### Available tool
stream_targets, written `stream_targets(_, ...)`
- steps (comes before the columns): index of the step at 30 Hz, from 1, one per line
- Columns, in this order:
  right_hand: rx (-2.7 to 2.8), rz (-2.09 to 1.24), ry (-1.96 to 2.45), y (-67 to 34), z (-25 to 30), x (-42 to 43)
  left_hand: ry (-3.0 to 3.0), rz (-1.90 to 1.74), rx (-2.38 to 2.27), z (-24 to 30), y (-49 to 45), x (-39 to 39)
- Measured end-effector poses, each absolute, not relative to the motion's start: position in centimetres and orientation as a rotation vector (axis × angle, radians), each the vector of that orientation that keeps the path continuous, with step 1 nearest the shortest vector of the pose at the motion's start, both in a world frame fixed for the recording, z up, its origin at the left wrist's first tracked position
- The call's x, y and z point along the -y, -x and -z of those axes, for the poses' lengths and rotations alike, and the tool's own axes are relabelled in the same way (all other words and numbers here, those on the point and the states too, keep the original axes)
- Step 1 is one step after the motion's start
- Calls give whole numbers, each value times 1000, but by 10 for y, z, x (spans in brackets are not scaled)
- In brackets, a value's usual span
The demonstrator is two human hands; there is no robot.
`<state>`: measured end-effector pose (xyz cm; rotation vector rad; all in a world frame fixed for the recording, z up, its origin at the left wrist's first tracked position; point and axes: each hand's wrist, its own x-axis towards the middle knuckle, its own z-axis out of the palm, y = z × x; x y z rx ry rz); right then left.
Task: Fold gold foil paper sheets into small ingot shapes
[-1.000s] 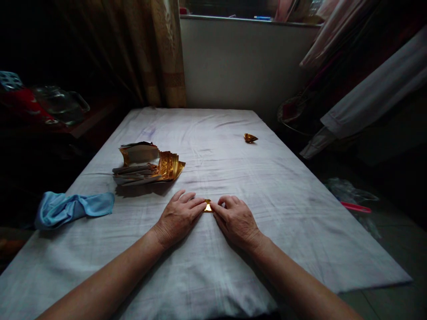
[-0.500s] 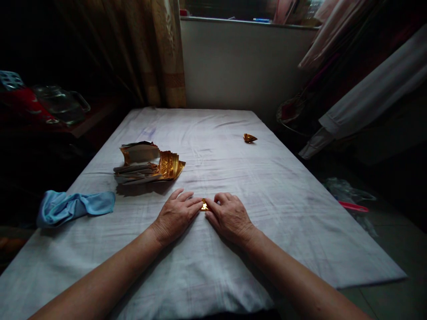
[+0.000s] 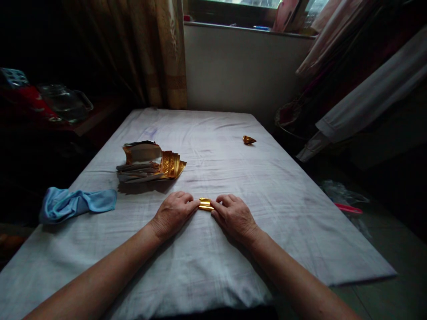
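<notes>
A narrow folded strip of gold foil paper (image 3: 206,204) lies on the cloth-covered table in front of me. My left hand (image 3: 174,211) pinches its left end, thumb and fingers closed together. At the right end, my right hand (image 3: 234,217) grips it with thumb and forefinger, the other fingers curled. The strip's shiny middle shows between the two hands; its ends are partly hidden by the fingertips. Beyond my left hand sits a loose stack of gold foil papers (image 3: 171,164), fanned and curled. Farther right rests a small folded gold piece (image 3: 248,140) with a pointed end.
A crumpled blue cloth (image 3: 78,203) lies at the table's left edge. The white sheet (image 3: 213,258) on the table is wrinkled. A glass jug (image 3: 65,102) stands on a dark side surface at left. Clothes (image 3: 363,98) hang at right, above a pink-handled item (image 3: 348,209).
My hands have moved slightly apart. More of the gold foil strip now shows between them. The camera view has shifted a little; the paper stack and small folded piece stay on the table.
</notes>
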<state>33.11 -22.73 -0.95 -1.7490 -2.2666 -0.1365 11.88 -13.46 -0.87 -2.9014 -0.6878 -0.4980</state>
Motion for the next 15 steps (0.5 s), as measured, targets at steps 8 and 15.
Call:
stream_targets(8,2236,268,1675,-331,15,225,2891,433,690,10,-121,130)
stream_targets(15,2209,324,1709,-327,12,221,2885,460,682,11,-123,129)
